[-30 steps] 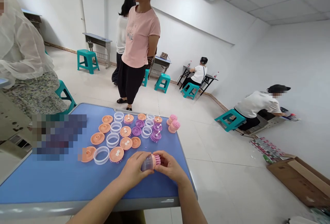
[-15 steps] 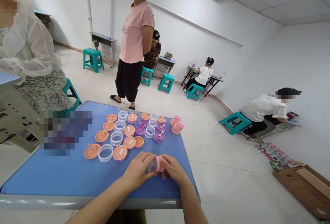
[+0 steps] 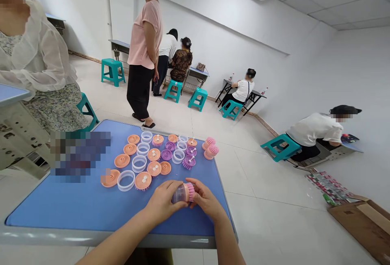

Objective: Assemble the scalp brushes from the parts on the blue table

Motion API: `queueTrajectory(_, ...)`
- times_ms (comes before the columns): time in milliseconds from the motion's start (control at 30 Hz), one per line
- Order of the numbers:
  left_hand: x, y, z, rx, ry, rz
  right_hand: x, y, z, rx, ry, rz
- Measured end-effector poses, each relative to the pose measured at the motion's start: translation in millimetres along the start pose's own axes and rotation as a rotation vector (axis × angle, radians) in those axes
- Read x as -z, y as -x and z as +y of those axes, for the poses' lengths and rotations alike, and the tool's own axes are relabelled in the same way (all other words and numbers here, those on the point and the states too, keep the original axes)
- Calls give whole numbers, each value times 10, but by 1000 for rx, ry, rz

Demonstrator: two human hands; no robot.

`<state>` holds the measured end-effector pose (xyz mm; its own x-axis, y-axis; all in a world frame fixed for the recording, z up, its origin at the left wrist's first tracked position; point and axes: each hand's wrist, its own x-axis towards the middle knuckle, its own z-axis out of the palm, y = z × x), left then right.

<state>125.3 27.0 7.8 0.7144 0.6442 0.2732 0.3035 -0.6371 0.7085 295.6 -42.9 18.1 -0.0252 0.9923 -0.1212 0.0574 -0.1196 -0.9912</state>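
In the head view a small scrubbing brush (image 3: 191, 192) has a clear cylindrical body, an orange collar and pink bristles. It lies sideways above the blue tabletop, bristles to the right. My left hand (image 3: 166, 200) is wrapped round the clear body. My right hand (image 3: 205, 202) is at the bristle end, fingers spread loosely around it and the thumb drawn back from the bristles; whether its fingertips touch is hard to see. Beyond my hands lie orange discs (image 3: 122, 161), clear rings (image 3: 126, 181), orange bristled heads (image 3: 143, 180) with white pieces, and purple parts (image 3: 189, 161).
Two pink bristled brushes (image 3: 211, 151) stand upright near the right edge of the blue table (image 3: 76, 208). A blurred patch (image 3: 82, 155) covers the left side. A person in pink (image 3: 144, 41) stands beyond the table. Green stools (image 3: 112, 70) and a cardboard box (image 3: 362, 224) are on the floor.
My right hand has loosened at the bristle end, its thumb back and more bristles showing. My left hand keeps its hold. The person in pink has moved left and turned, uncovering another person behind.
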Motion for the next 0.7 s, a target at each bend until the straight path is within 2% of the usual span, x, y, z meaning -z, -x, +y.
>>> queueTrajectory(67, -5, -4, -7, 18, -2, 1, -2, 7, -4, 29, -26, -1)
queueTrajectory(200, -46, -9, -32, -31, -26, -20, -1, 11, -25, 9, 46, -17)
queueTrajectory(300, -58, 1, -19, -64, -62, 24, 4, 5, -29, 21, 62, 12)
queueTrajectory(467, -48, 19, -11, 11, -286, 221, 56, -3, -17, 61, 29, 181)
queueTrajectory(567, -81, -5, -80, 100, -451, 207, 101, -2, -27, 89, -11, 314)
queueTrajectory(700, -133, -53, -155, 147, -512, 144, 119, -3, -49, 88, -33, 351)
